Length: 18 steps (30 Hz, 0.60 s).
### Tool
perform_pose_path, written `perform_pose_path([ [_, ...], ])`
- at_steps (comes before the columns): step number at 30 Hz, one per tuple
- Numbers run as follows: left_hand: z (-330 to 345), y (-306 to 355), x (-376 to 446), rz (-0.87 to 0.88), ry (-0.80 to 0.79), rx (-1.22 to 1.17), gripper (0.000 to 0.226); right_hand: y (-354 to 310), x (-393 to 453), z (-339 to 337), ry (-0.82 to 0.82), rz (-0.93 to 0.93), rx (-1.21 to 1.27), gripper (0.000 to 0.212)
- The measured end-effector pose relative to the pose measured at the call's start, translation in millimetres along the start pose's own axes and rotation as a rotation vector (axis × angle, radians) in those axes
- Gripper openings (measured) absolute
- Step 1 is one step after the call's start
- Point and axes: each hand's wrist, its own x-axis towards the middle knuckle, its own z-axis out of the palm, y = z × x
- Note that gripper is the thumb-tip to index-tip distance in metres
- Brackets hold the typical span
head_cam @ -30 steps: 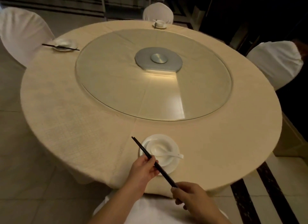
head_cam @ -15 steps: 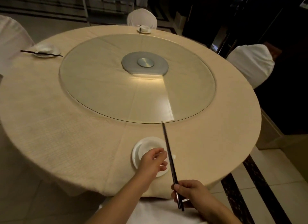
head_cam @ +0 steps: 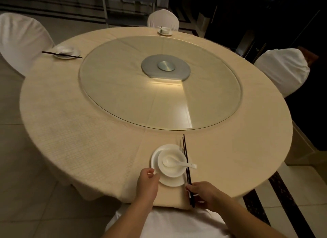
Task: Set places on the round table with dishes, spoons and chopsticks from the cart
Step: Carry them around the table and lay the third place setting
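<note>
Our right hand pinches the dark slim chopsticks, pointing away beside the white round plate; our left hand touches its rim, fingers loosely curled.

No readable text, labels, brands, numbers or signs anywhere: none on the dishes, the chopsticks, the tabletop cloth or the chair covers.
</note>
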Motion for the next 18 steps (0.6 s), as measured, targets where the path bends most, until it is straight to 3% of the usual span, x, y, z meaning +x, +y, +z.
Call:
perform_pose_path([
  [6,-5,-5,4,-0.159,-0.011,-0.029,0.03,2,11,13,0.052,0.036,-0.084,0.024],
  [12,2,-10,5,-0.188,-0.081,0.02,0.028,4,8,12,0.121,-0.123,-0.157,0.009],
  [18,4,-11,5,-0.2,-0.111,0.043,0.027,4,5,30,0.293,-0.262,-0.783,0.025],
])
